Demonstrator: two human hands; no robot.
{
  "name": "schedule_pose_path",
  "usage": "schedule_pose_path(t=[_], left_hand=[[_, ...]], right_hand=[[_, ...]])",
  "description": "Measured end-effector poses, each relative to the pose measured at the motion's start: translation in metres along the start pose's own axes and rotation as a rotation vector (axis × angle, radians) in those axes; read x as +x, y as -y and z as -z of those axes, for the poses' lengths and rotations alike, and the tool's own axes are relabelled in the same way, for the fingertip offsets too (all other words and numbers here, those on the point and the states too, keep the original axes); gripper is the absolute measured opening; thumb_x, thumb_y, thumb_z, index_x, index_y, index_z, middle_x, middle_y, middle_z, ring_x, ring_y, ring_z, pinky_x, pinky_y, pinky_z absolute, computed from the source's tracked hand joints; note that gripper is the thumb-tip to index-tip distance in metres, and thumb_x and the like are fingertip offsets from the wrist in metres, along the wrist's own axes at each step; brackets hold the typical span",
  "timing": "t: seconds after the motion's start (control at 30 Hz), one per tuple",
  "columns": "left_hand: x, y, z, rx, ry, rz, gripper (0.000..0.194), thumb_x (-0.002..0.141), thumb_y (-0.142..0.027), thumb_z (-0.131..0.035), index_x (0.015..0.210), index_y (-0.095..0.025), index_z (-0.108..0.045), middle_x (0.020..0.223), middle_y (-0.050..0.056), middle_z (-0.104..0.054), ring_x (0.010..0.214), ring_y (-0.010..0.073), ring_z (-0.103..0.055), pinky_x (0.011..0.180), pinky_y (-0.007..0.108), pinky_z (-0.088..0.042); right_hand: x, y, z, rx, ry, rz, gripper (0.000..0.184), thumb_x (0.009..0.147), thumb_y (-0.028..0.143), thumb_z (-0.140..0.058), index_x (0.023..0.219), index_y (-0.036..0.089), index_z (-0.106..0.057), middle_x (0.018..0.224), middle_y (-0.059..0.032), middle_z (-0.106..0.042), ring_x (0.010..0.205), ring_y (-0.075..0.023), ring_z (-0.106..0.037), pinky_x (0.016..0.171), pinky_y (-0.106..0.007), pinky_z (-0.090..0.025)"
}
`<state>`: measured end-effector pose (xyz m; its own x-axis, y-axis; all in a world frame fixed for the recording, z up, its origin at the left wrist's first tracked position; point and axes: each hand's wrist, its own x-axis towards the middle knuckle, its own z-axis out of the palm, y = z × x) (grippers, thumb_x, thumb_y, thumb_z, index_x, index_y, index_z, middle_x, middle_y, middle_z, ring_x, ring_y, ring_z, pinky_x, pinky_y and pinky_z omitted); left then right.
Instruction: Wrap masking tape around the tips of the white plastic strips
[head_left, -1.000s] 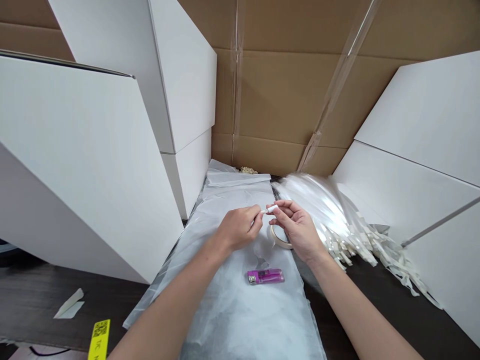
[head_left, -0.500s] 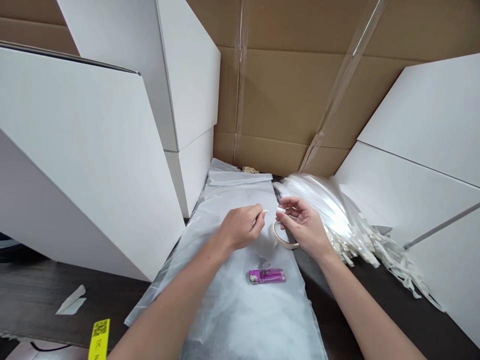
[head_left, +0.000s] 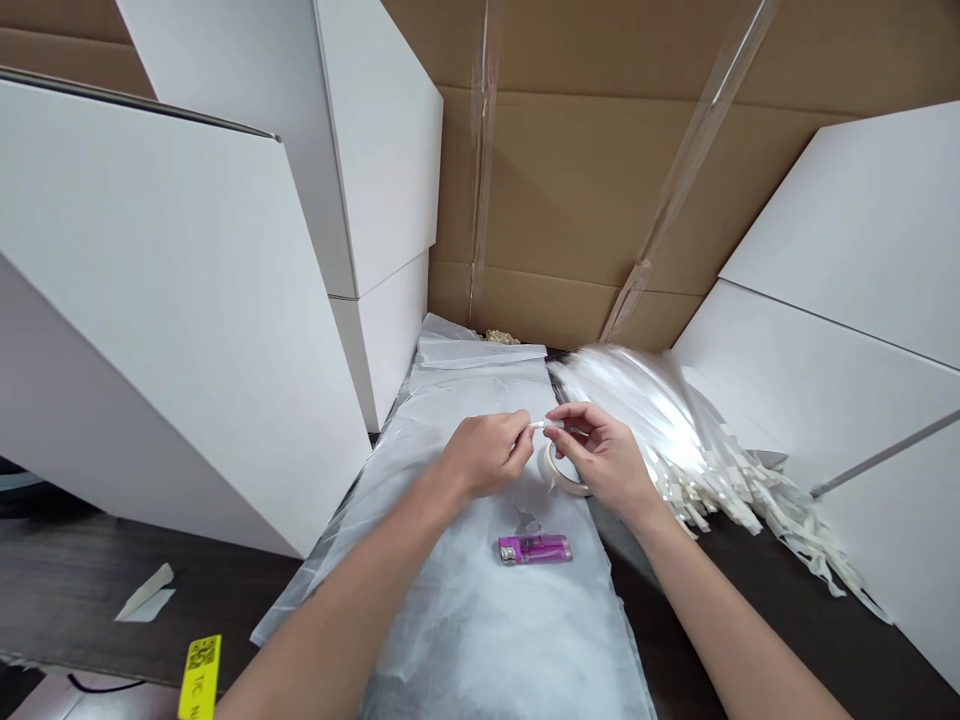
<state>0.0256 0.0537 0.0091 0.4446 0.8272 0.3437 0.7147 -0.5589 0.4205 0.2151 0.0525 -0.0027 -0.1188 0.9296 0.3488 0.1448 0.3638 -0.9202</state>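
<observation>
Cardboard wall (head_left: 570,190) behind, white sheet (head_left: 480,620) over the dark desk (head_left: 75,590). I've got the left hand (head_left: 484,455) and right hand (head_left: 604,458) together, both pinching a small white strip (head_left: 543,425) just above a masking tape roll (head_left: 564,472); a pink lighter (head_left: 535,549) lies on the sheet nearer me.

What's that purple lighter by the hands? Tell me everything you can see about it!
It is a small pinkish-purple lighter. Its body looks like shiny, slightly see-through plastic, and it has a silver metal top at its left end. It lies flat and nearly level across the view on a crinkly white sheet, a little below the left hand and the right hand. Neither hand touches it; only the sheet does.
</observation>
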Motion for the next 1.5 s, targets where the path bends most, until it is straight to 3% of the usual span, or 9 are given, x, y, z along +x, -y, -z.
schedule_pose_path(t=[0.5, 0.77, 0.97, 1.1, 1.27, 1.5], left_hand=[[-0.001, -0.001, 0.001, 0.048, 0.017, -0.007, 0.029, 0.100, -0.031, -0.035, 0.073, -0.020, -0.039, 0.066, -0.002, -0.054, 0.055, 0.0132, -0.041, 0.055, 0.029, -0.023], [-0.001, 0.001, -0.001, 0.089, 0.016, -0.044, 0.025, 0.097, -0.028, -0.036, 0.075, -0.020, -0.041, 0.069, -0.002, -0.057, 0.057, 0.0129, -0.044, 0.055, 0.030, -0.024], [0.000, -0.001, 0.002, 0.138, 0.026, -0.057, 0.023, 0.097, -0.027, -0.037, 0.076, -0.020, -0.044, 0.071, 0.000, -0.060, 0.060, 0.0137, -0.048, 0.056, 0.030, -0.024], [-0.001, -0.002, 0.003, 0.127, 0.047, -0.057, 0.027, 0.099, -0.030, -0.035, 0.077, -0.020, -0.047, 0.074, 0.000, -0.062, 0.060, 0.0139, -0.050, 0.056, 0.030, -0.025], [-0.002, -0.002, 0.001, 0.089, 0.049, -0.048, 0.028, 0.100, -0.031, -0.035, 0.077, -0.020, -0.047, 0.073, -0.001, -0.062, 0.060, 0.0138, -0.048, 0.055, 0.030, -0.025], [-0.004, -0.004, 0.002, 0.002, 0.075, -0.023, 0.029, 0.100, -0.030, -0.034, 0.080, -0.021, -0.053, 0.074, -0.001, -0.064, 0.060, 0.0137, -0.050, 0.056, 0.029, -0.028]], right_hand=[[-0.001, -0.007, 0.000, 0.022, 0.023, 0.049, 0.030, 0.083, 0.044, -0.076, 0.101, 0.021, -0.066, 0.102, -0.0055, -0.066, 0.070, -0.0132, -0.062, 0.065, -0.030, -0.056], [-0.002, -0.006, 0.001, -0.172, 0.044, 0.154, 0.020, 0.088, 0.041, -0.070, 0.098, 0.023, -0.072, 0.103, -0.0075, -0.071, 0.084, -0.0202, -0.067, 0.074, -0.035, -0.057], [-0.002, -0.006, 0.002, -0.170, 0.079, 0.071, 0.026, 0.086, 0.044, -0.071, 0.100, 0.023, -0.072, 0.097, -0.0072, -0.073, 0.076, -0.0191, -0.067, 0.071, -0.035, -0.056], [-0.002, -0.003, 0.001, -0.012, 0.061, 0.034, 0.035, 0.082, 0.045, -0.077, 0.107, 0.023, -0.065, 0.100, -0.0073, -0.071, 0.084, -0.0199, -0.068, 0.071, -0.033, -0.057], [-0.002, 0.000, 0.001, 0.016, 0.080, -0.007, 0.034, 0.083, 0.049, -0.076, 0.095, 0.020, -0.065, 0.084, -0.0050, -0.070, 0.070, -0.0161, -0.065, 0.066, -0.031, -0.056], [-0.001, -0.003, 0.000, 0.028, 0.110, -0.064, 0.038, 0.082, 0.055, -0.074, 0.092, 0.019, -0.066, 0.073, -0.0035, -0.068, 0.064, -0.0158, -0.064, 0.062, -0.030, -0.054]])
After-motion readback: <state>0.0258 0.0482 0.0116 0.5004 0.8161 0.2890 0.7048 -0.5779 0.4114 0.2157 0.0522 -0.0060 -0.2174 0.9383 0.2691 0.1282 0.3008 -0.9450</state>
